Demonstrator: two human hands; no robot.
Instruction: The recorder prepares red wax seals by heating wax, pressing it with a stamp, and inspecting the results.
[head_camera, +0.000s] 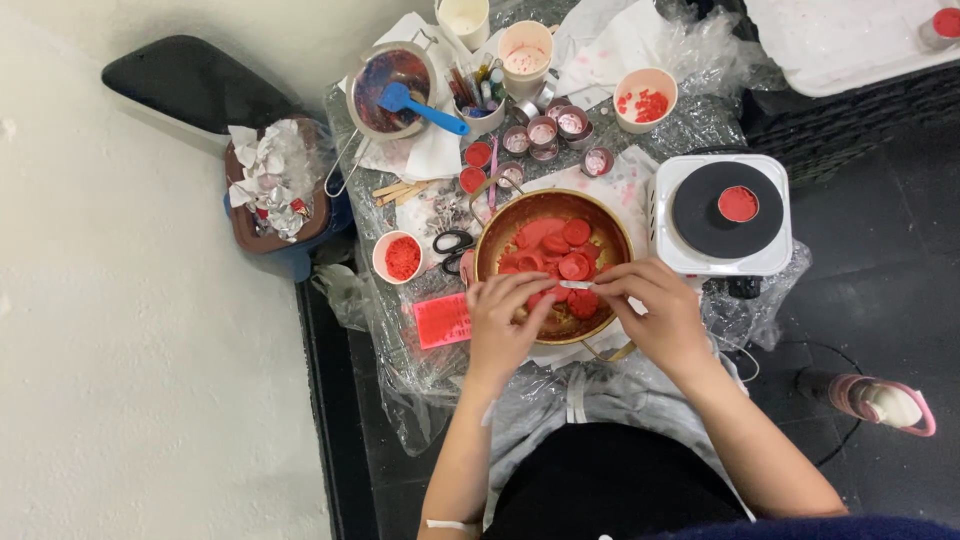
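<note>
A golden metal bowl (500, 225) holds several round red wax discs (574, 249). Both my hands hover over its near rim. My left hand (503, 318) curls its fingers around a red disc at the bowl's front edge. My right hand (655, 303) pinches a small thin white tool (576, 285) whose tip points left toward the left hand's fingers. The discs under my fingers are partly hidden.
A white hot plate (722, 212) with a small red-filled tin stands right of the bowl. Cups of red wax (402, 257), small tins (543, 133), scissors (452, 243), a pot with a blue spatula (392, 88), a red block (442, 320) and a bin (277, 195) lie around. A bottle (883, 401) lies on the floor.
</note>
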